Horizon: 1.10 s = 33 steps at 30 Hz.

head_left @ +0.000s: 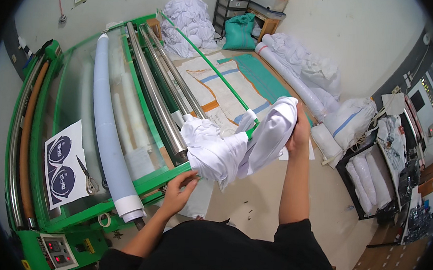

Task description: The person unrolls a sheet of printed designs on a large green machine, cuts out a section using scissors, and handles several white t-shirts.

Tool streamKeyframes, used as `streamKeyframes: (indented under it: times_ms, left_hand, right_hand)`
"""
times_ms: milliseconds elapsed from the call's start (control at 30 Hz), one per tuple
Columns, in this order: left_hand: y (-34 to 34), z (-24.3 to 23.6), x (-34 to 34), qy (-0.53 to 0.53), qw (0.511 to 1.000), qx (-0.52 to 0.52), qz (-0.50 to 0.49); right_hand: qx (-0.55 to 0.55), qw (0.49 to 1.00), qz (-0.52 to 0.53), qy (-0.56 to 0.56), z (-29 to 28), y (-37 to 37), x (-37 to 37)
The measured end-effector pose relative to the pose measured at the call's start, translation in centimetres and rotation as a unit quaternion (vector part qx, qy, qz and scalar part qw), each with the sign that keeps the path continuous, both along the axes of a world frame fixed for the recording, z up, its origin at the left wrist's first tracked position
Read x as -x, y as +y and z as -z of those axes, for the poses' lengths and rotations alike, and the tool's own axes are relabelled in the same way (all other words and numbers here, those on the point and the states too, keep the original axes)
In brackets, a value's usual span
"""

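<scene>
A bunched white cloth point(215, 147) is draped over the near end of the green machine point(158, 178) and its green bar point(230, 88). My right hand point(301, 128) is closed on a thick raised fold of this white cloth point(276, 126), to the right of the bar. Below the bunched part, my left hand point(180, 187) rests against the machine's green frame, its fingers loosely bent and the thumb apart from them. Nothing shows between those fingers. Polished metal rollers point(156, 93) run away from the cloth.
A pale blue roll point(108, 112) lies lengthwise on the machine, beside scissors point(87, 176) and a printed sheet point(66, 164). A white fabric heap point(186, 22) stands at the back. Spread sacks point(220, 82) cover part of the floor. A black crate point(369, 178) stands at right.
</scene>
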State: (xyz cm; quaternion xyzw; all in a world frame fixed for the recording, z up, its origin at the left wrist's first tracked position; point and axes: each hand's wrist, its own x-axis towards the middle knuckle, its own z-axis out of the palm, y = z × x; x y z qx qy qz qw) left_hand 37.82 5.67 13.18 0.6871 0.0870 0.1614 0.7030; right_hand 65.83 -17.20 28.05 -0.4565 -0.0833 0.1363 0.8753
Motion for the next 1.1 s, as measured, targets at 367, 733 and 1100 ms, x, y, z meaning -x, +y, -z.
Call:
streamKeyframes:
  times_ms: [367, 733, 1100]
  left_hand:
    - [-4.1, -9.2, -5.1, -0.079, 0.993, 0.089, -0.024]
    - [8.3, -9.2, -3.2, -0.001, 0.936, -0.278, -0.218]
    - [15.0, -12.3, -1.1, -0.033, 0.984, 0.126, -0.119]
  right_hand:
    - [0.023, 0.997, -0.047, -0.065, 6.0, 6.6, 14.5]
    - [0.271, 0.94, 0.142, -0.148, 8.4, 3.0, 13.5]
    - [0.223, 0.932, 0.249, -0.137, 6.0, -3.1, 9.0]
